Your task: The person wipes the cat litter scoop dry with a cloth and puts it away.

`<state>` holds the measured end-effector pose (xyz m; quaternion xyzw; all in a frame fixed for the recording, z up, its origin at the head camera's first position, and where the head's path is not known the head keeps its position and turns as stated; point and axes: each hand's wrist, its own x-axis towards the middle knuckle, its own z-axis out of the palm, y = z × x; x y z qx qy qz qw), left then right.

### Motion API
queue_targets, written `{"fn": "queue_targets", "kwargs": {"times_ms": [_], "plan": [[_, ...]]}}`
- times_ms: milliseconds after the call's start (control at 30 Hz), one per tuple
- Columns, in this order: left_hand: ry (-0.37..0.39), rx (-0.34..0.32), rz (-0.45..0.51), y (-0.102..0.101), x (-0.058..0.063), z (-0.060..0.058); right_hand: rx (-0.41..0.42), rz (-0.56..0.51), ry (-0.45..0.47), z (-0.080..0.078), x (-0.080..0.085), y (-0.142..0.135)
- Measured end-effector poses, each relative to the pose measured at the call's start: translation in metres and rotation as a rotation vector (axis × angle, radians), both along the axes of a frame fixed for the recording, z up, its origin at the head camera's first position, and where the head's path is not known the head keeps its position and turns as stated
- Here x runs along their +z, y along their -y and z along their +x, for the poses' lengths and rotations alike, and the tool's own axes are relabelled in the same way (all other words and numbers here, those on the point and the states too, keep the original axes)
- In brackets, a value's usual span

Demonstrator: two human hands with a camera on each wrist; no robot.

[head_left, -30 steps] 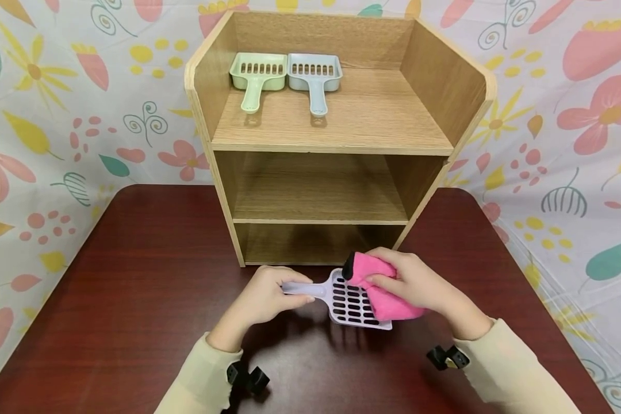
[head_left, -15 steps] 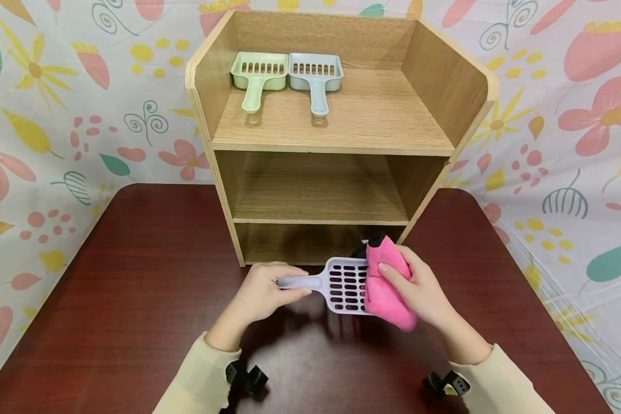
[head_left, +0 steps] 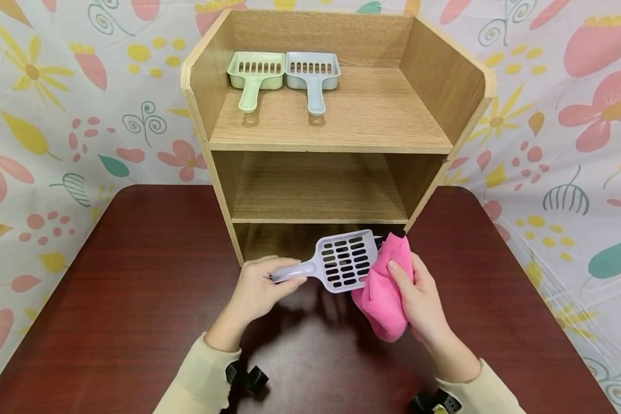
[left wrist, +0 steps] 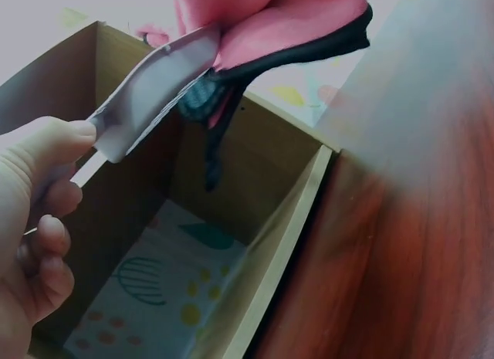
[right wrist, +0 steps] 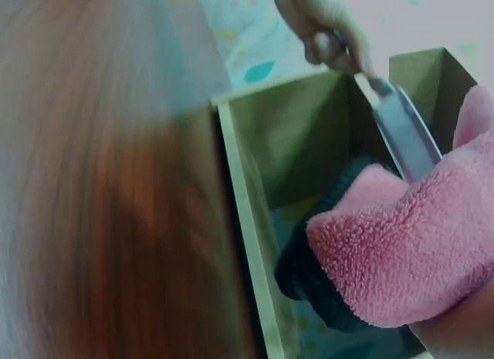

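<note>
A pale lilac litter scoop (head_left: 344, 261) with a slotted pan is held above the table, in front of the shelf. My left hand (head_left: 261, 287) pinches its handle between thumb and fingers, with the pan pointing right and tilted up. In my right hand (head_left: 419, 293) is a bunched pink cloth (head_left: 385, 287) with a black edge, which overlaps the right edge of the pan. From the left wrist, the scoop (left wrist: 150, 93) appears side-on, its far end against the cloth (left wrist: 285, 27). The fluffy cloth (right wrist: 417, 235) hides much of the right hand in the right wrist view.
A wooden shelf unit (head_left: 331, 148) stands at the back of the dark red table (head_left: 134, 299). On its top board, a green scoop with tray (head_left: 257, 72) sits beside a blue scoop with tray (head_left: 313, 75). Patterned fabric (head_left: 83, 132) hangs behind.
The scoop's pan has risen and tilted up toward the shelf. My right hand has shifted the cloth off the slots to the pan's right edge, uncovering more of the pan.
</note>
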<state>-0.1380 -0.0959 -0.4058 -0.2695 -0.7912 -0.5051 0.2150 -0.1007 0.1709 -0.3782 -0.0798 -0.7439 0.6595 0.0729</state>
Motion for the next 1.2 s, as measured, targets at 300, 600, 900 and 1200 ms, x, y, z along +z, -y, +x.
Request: {"fn": "queue_targets", "kwargs": {"times_ms": [300, 600, 900, 1200], "plan": [[-0.067, 0.063, 0.121, -0.017, -0.007, 0.004, -0.248, -0.397, -0.155, -0.001, 0.004, 0.036], [-0.123, 0.167, 0.223, -0.029, -0.002, 0.005, -0.241, -0.631, -0.376, -0.012, 0.001, 0.071], [-0.141, 0.241, 0.241, -0.043, 0.006, -0.001, -0.218, -0.667, -0.435, -0.019, 0.002, 0.089], [-0.203, 0.220, 0.164, -0.042, 0.005, -0.003, -0.269, -0.637, -0.410, -0.024, 0.003, 0.084]]}}
